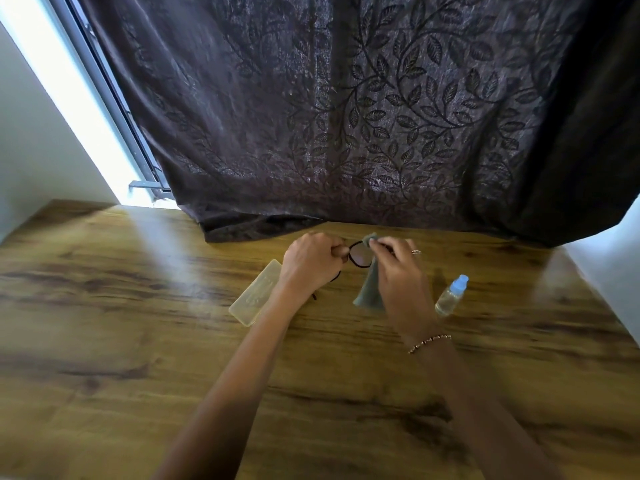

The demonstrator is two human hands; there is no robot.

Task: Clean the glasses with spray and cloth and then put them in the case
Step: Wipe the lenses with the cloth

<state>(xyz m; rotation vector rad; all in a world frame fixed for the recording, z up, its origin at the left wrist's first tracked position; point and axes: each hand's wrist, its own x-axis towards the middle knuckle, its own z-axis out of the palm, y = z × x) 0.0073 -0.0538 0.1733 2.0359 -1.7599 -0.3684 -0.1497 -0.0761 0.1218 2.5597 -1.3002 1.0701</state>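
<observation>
Glasses (pixel 360 255): dark-framed, held up off the wooden table (pixel 138 306), toward its far edge near the hem of the dark leaf-patterned curtain (pixel 346 116). The left hand (pixel 310 263) is clenched around one end of the frame, evidently to steady it, with a temple arm trailing down beneath the hand. The right hand (pixel 398 268) pinches a grey-green cleaning cloth (pixel 369 289) against the other end of the frame, and the loose part of the cloth hangs down toward the table. This grip judged consistent with the wiping step: one hand braces, the other rubs.

The spray bottle (pixel 451 295), clear with a pale blue cap, stands capped on the table just right of the right hand, within easy reach. The translucent yellowish case (pixel 255 292) lies closed on the table beside the left forearm, positioned for the final step. Casing of the glasses is not yet done.
</observation>
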